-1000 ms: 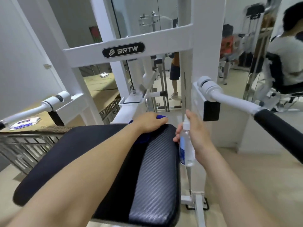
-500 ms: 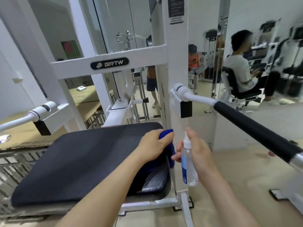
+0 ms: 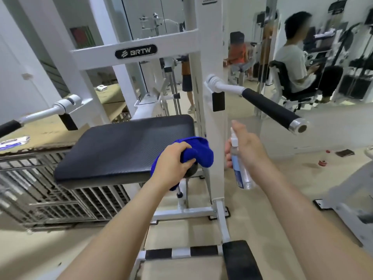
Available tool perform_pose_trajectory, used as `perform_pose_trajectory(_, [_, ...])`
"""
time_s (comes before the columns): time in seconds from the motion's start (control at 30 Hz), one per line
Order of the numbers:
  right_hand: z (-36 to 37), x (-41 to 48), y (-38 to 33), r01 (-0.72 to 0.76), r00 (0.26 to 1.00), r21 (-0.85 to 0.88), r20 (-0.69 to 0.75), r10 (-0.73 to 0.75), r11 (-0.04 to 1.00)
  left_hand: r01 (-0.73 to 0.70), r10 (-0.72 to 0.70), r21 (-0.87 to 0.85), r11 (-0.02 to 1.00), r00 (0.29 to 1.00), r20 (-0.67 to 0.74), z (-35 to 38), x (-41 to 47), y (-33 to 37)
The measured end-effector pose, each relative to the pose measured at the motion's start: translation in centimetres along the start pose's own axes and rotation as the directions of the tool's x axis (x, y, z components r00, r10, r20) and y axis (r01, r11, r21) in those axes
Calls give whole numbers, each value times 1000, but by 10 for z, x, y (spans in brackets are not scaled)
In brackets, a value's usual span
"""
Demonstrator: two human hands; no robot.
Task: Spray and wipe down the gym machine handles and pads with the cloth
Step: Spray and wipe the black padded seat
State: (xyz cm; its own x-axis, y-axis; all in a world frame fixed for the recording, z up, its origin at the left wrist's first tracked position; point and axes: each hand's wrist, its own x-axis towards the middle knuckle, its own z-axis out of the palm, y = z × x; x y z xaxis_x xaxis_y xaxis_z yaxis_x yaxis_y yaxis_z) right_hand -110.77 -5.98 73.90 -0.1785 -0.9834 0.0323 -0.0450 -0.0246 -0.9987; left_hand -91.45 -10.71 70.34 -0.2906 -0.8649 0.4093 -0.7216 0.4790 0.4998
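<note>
A white gym machine stands in front of me with a black pad at its middle. My left hand grips a bunched blue cloth at the pad's near right corner. My right hand holds a clear spray bottle upright, just right of the machine's white post. A black foam handle with a chrome end sticks out to the right, above and beyond the bottle. Another handle shows at the far left edge.
A metal grate frame and cardboard sheets lie left of the machine. A black step pad sits near my feet. A person sits on another machine at the back right. Small red items lie on the floor to the right.
The view has pulled back and away from the pad. My left hand has drawn the blue cloth off the pad's top to its near right corner. The bottle stays upright in my right hand.
</note>
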Motion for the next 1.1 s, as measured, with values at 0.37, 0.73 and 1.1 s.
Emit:
perform_pose_trajectory(0.37, [-60, 45, 28, -70, 917, -119, 383, 111, 990, 1, -15, 639, 769, 1000, 16, 67, -8, 27])
perform_pose_trajectory(0.73, [-151, 73, 60, -178, 789, -31, 593, 162, 983, 516, -658, -413, 750, 643, -392, 57, -14, 130])
perform_pose_trajectory(1.1, [-194, 70, 7, -180, 782, 176, 622, 32, 968, 434, -850, -849, 302, 526, -33, 87, -35, 222])
